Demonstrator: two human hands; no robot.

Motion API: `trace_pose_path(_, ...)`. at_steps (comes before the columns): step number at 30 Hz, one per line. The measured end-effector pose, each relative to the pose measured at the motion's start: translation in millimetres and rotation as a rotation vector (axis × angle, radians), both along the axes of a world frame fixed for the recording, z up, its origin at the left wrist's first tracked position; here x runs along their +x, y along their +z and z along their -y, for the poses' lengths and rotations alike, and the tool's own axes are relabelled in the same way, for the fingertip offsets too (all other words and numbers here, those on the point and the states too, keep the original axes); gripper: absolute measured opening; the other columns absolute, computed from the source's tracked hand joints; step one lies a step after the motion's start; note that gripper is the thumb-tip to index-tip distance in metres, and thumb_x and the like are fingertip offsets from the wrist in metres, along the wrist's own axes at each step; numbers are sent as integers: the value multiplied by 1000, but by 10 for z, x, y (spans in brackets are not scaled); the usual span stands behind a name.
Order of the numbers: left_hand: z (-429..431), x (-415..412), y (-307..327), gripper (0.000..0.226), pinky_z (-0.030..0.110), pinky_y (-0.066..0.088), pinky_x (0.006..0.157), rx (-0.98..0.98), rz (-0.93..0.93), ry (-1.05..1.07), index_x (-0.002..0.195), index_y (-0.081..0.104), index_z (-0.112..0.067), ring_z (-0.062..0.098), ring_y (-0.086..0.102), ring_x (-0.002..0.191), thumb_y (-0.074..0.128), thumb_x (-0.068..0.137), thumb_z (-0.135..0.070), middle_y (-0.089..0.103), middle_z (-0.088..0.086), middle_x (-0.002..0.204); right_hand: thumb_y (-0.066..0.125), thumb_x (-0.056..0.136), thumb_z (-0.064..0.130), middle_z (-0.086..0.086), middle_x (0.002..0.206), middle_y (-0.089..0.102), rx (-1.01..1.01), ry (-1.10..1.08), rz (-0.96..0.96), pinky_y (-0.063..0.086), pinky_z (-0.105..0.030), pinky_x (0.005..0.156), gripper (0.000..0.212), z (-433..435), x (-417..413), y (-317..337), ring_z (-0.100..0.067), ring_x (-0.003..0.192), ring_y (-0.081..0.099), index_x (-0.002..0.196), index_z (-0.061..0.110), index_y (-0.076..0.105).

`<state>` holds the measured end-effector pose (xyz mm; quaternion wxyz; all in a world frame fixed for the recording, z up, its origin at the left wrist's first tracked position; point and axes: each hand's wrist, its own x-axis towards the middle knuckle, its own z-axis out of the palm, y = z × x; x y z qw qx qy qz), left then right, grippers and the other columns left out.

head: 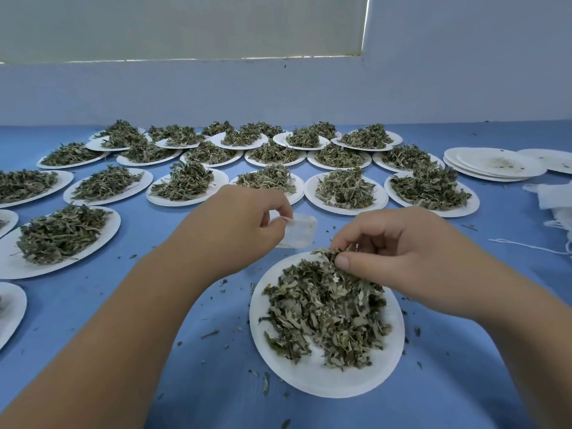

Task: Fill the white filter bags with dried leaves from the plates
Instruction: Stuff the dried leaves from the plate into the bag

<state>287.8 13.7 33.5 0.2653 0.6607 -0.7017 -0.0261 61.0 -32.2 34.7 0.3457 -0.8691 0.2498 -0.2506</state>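
My left hand [238, 224] pinches a small white filter bag [298, 232] by its near edge and holds it just above the blue table. My right hand [399, 252] has its fingers curled round a pinch of dried leaves [329, 252] at the far rim of the nearest white plate [309, 382]. That plate carries a heap of dried green leaves [325, 317]. The bag sits a little left of and beyond my right fingertips.
Several white plates heaped with dried leaves [185, 184] fill the table's back and left. A stack of emptied plates [492, 164] sits at the back right. More white filter bags with strings [554, 201] lie at the right edge. Leaf crumbs dot the blue cloth [154, 305].
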Motion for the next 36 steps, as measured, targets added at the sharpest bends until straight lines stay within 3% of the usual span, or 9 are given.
trace_pose_path(4,-1,-17,-9,9,29,47,51,16,27,-8,90,65,-37,8,52,52,57,92,-32,56,-10,62,71,84,27,4,69,66,65,1,11,49,-37,61,6,34,68,-40,-22,63,57,85,33,72)
trace_pose_path(9,-5,-35,-20,11,29,45,50,15,8,-23,92,67,-33,15,53,53,56,93,-31,51,-10,58,70,83,26,2,70,67,136,-5,-18,46,-25,60,4,84,171,-7,-9,61,54,84,29,73)
trace_pose_path(12,3,-37,-26,11,25,38,49,14,4,-25,92,67,-31,10,48,50,56,93,-30,50,-11,57,70,83,24,10,62,63,87,-45,-60,42,-15,55,4,128,249,83,-2,55,52,82,25,73)
trace_pose_path(15,5,-32,-21,11,25,40,49,22,9,-35,93,66,-32,8,50,51,55,94,-31,51,-11,59,69,85,23,20,53,58,3,-95,-120,37,-8,47,7,146,323,169,3,47,49,79,24,72)
trace_pose_path(20,11,-50,-43,10,23,35,49,25,-50,-53,94,67,-31,1,49,54,57,93,-31,52,-11,59,65,82,24,13,64,63,-192,-226,-249,42,-13,49,9,121,494,156,-1,59,55,76,29,69)
trace_pose_path(25,19,-85,-76,8,20,28,49,27,-71,-64,89,64,-31,-5,48,55,57,93,-32,49,-12,56,67,80,32,12,77,62,-248,-343,-277,41,-17,52,9,55,553,30,0,65,54,84,33,59)
trace_pose_path(31,29,-144,-116,13,19,30,46,21,-157,-63,81,65,-35,3,45,47,58,90,-29,52,-16,52,67,81,34,12,76,59,-299,-420,-227,47,-26,57,12,-20,538,-83,-2,68,52,81,29,57)
trace_pose_path(36,31,-184,-128,13,16,29,45,7,-181,-28,85,66,-34,4,45,47,57,90,-27,53,-25,54,70,81,36,13,72,55,-284,-393,-154,37,-15,53,12,-27,483,-66,-1,66,51,79,28,62)
